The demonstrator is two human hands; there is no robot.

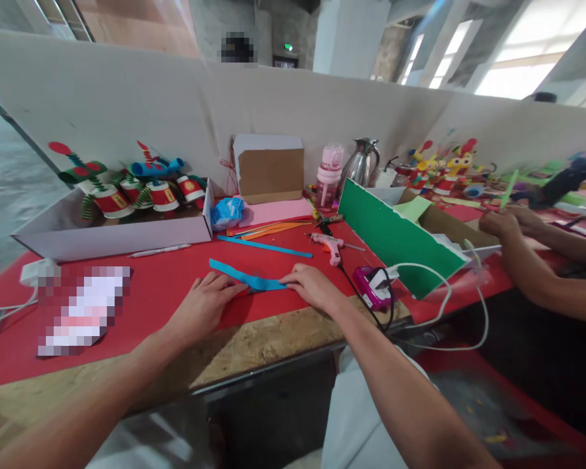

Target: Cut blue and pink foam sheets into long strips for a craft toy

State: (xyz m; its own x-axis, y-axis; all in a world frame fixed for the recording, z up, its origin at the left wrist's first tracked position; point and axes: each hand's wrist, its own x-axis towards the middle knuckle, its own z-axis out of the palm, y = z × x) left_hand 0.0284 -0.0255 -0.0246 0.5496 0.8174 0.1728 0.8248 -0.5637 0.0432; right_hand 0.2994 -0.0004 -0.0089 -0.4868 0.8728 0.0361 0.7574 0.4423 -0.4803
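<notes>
A blue paper strip lies in front of me at the table's near side, bent partway along, with its left end raised. My left hand is closed at the strip's lower edge, fingertips pressed on it. Its right end sits between the thumb and fingers of my right hand. Just beyond, a second, narrower blue paper strip rests flat on the red table covering. Past that is a small pile of orange and other coloured paper strips.
A pink glue gun and a purple power socket with cables are at right, beside a green-sided box. At left stands a white box of paper-cup figures. Another person's hands work at far right.
</notes>
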